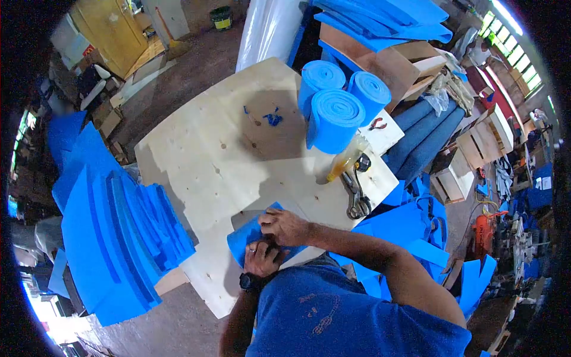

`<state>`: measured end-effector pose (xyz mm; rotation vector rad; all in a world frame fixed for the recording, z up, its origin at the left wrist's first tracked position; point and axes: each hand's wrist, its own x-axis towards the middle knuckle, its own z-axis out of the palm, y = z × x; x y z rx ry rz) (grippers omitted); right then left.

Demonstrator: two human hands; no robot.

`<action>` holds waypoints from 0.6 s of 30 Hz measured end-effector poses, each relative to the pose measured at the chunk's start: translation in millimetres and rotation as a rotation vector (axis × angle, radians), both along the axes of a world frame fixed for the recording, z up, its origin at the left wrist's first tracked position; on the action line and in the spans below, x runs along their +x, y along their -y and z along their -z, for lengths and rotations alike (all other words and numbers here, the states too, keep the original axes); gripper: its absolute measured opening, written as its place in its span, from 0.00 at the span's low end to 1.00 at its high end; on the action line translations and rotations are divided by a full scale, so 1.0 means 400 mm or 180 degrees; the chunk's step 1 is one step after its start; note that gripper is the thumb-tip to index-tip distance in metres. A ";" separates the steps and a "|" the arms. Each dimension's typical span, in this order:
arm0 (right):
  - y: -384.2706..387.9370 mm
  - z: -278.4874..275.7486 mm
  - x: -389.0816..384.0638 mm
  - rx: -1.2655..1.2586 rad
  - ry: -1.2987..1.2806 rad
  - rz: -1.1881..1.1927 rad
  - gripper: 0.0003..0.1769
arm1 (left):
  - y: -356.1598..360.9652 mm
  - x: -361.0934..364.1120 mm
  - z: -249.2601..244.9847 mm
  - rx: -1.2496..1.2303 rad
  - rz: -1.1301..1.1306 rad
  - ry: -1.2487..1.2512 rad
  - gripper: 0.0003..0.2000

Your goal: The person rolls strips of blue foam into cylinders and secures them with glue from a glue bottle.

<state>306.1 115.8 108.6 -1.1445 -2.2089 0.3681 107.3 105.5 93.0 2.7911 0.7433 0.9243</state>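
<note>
A small blue foam roll [242,239] lies at the near edge of the wooden table, partly covered by both my hands. My left hand [262,260], with a ring and a dark wristwatch, is closed on its near side. From the right, my right hand [284,228] reaches across, fingers curled over the foam just beyond the left. My fingers hide how the foam is wound at that spot. Three finished blue foam rolls, one of them the front roll [336,119], stand upright at the table's far right.
On the pale wooden table [202,154] are blue scraps [273,117], scissors [357,202], a tape measure [362,162], a yellowish bottle [345,160] and red-handled pliers [377,124]. Stacked blue foam sheets [113,232] stand at the left. Foam offcuts [410,226] lie at the right.
</note>
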 end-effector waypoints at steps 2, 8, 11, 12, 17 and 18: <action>0.004 0.009 0.006 -0.0005 0.0050 -0.0020 0.12 | 0.005 -0.008 0.005 -0.0063 0.0000 -0.0066 0.13; -0.007 -0.009 0.030 -0.0058 0.0407 0.0031 0.10 | -0.011 0.013 -0.017 -0.0004 -0.0056 0.0043 0.16; -0.007 -0.278 0.037 -0.0822 -0.1111 -0.0099 0.14 | -0.019 0.024 -0.050 -0.0396 -0.0027 0.0163 0.28; 0.009 -0.408 0.056 -0.1118 -0.2016 -0.0606 0.25 | -0.016 0.018 -0.062 -0.0449 -0.0299 -0.0187 0.32; 0.131 -0.745 0.103 -0.0269 -0.3160 -0.2272 0.23 | -0.038 0.095 -0.071 -0.0720 -0.1035 -0.1716 0.53; 0.142 -0.765 0.101 -0.0098 -0.3206 -0.2340 0.23 | -0.047 0.098 -0.058 -0.0706 -0.1097 -0.1825 0.59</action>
